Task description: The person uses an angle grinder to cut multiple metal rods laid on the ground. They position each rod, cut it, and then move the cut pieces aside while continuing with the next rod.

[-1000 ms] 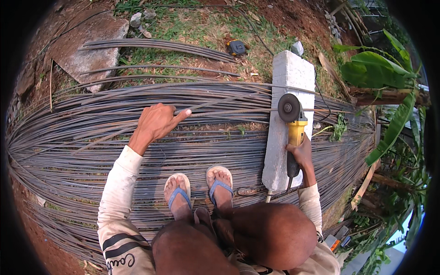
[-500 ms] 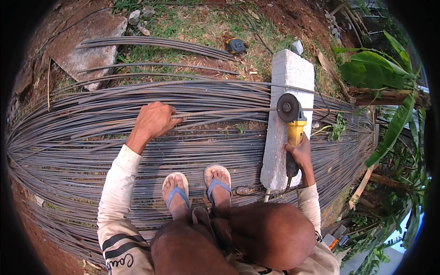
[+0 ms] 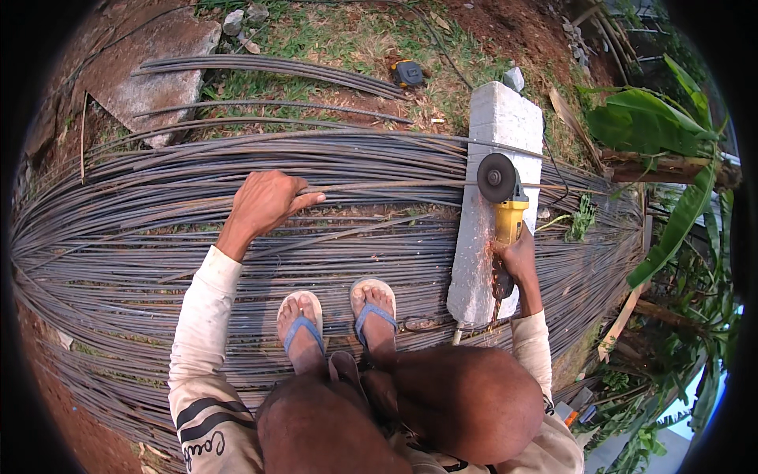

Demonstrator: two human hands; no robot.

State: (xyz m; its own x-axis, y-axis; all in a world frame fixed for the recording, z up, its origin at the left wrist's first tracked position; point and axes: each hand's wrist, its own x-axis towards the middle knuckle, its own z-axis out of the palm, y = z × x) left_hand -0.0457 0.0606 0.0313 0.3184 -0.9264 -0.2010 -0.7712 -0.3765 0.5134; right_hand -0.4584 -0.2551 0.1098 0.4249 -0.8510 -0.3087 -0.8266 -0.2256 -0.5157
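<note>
My left hand (image 3: pixel 267 204) is closed round a long steel rebar rod (image 3: pixel 395 186), its thumb stretched along below it. The rod runs right, across a white block (image 3: pixel 504 118), and passes under the disc of a yellow and black angle grinder (image 3: pixel 509 217). Wrapped round the grinder's body is my right hand (image 3: pixel 517 257). The dark cutting disc (image 3: pixel 496 177) sits at the rod over the block. Orange sparks (image 3: pixel 488 249) stream from there toward me, past the right hand. The disc hides the exact contact point.
Many long rebar rods (image 3: pixel 237 292) cover the ground under my sandalled feet (image 3: pixel 377 320). Beyond them lie a short rod bundle (image 3: pixel 260 66), a tape measure (image 3: pixel 408 73) and a concrete slab (image 3: pixel 158 87). Banana leaves (image 3: pixel 647 122) and a log (image 3: pixel 671 169) stand at right.
Sparks now fly from the grinder where none showed before. The left thumb has straightened. A loose rod now slants across the others, nearer my feet.
</note>
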